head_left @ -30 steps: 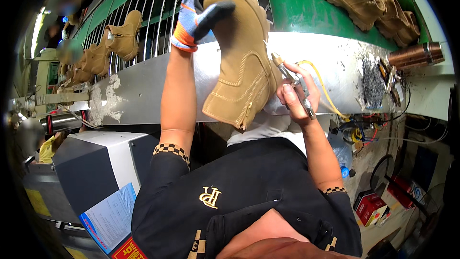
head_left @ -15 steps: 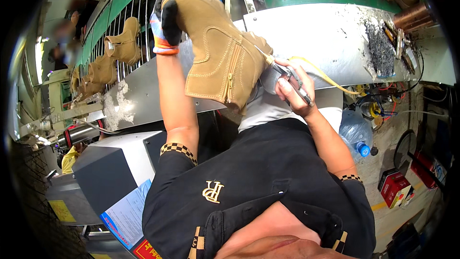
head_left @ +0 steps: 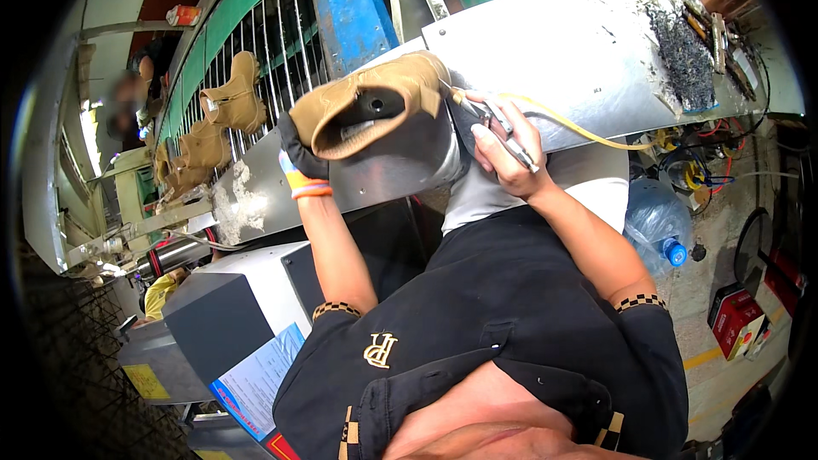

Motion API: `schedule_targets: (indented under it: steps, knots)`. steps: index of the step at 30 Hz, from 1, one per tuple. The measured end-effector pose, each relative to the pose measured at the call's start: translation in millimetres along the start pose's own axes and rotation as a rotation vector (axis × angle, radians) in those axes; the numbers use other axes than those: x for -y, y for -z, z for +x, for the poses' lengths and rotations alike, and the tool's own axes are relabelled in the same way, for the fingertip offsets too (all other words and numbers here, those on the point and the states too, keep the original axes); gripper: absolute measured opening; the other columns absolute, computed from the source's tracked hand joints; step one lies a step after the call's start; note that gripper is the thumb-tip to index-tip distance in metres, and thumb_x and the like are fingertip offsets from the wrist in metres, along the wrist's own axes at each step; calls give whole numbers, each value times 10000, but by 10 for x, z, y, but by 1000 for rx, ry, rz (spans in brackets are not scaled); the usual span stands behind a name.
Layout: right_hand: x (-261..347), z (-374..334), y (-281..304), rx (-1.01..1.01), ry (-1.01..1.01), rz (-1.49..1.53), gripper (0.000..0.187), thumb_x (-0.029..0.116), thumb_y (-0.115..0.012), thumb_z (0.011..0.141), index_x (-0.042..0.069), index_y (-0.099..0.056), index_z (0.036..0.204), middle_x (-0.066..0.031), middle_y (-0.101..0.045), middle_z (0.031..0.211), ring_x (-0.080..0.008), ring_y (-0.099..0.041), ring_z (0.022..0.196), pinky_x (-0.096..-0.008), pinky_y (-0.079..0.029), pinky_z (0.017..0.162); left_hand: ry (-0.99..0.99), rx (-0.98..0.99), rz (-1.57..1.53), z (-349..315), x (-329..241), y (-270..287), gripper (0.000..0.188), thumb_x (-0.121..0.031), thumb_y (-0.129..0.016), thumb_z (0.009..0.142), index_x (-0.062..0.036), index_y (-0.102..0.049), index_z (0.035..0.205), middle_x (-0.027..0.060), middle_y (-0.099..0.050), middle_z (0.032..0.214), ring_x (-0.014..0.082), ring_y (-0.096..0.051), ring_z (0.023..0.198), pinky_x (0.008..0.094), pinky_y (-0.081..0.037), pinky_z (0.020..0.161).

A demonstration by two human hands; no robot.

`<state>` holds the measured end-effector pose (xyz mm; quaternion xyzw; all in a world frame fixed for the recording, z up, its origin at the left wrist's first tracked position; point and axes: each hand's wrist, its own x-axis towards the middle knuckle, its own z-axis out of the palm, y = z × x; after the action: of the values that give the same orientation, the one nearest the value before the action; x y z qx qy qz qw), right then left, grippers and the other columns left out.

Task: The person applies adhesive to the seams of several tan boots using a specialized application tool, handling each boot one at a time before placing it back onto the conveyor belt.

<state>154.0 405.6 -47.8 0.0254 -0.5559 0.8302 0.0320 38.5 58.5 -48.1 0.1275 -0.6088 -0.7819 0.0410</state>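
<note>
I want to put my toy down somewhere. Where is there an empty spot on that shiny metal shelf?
The metal shelf is bare between the right hand with its yellow-hosed tool and the dark pile of scraps. It is crowded around the boot in the gloved left hand.

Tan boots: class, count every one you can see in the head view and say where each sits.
3, perhaps more. One boot is held in the gloved left hand; an upper boot and a lower boot stand on the conveyor rack. Others may be hidden behind them.
</note>
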Motion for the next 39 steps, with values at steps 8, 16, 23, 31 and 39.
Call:
schedule_targets:
  steps: [8,16,23,31,39]
  knots:
    - [-252,237,-157,-43,92,-137,383,97,-543,929,2,-526,1299,23,-518,631,-51,-469,535,-236,-385,528,265,-119,110,-1039,-82,-8,673,-476,-598,943,26,-465,1370,153,-576,1322,295,-585,1187,452,-541,935]
    - [-255,186,-147,-36,25,-103,396,104,-547,920,-6,-523,1300,30,-521,670,-36,-459,558,-220,-378,537,571,101,266,-1594,-229,-453,719,-561,-512,953,-37,-396,1432,157,-597,1287,306,-636,1116,399,-616,796]
    - [-94,32,-56,37,-125,-45,403,110,-586,879,31,-550,1273,-19,-582,728,-69,-514,628,-247,-415,595,816,340,-4,-1727,-45,-865,789,-619,-426,959,19,-385,1422,190,-558,1327,297,-660,1074,375,-583,879]
    - [38,-137,175,71,-195,-122,384,122,-584,878,49,-576,1255,-9,-544,759,-71,-469,656,-250,-395,618,879,406,-73,-1712,62,-1157,829,-675,-364,943,-15,-355,1445,184,-561,1319,322,-638,1108,428,-525,973]
    - [374,-459,353,86,-310,-181,383,110,-566,878,38,-573,1254,10,-518,710,-51,-457,626,-234,-375,591,989,527,-89,-1645,147,-1278,877,-731,-334,911,-32,-351,1441,250,-608,1228,354,-654,1080,446,-562,903]
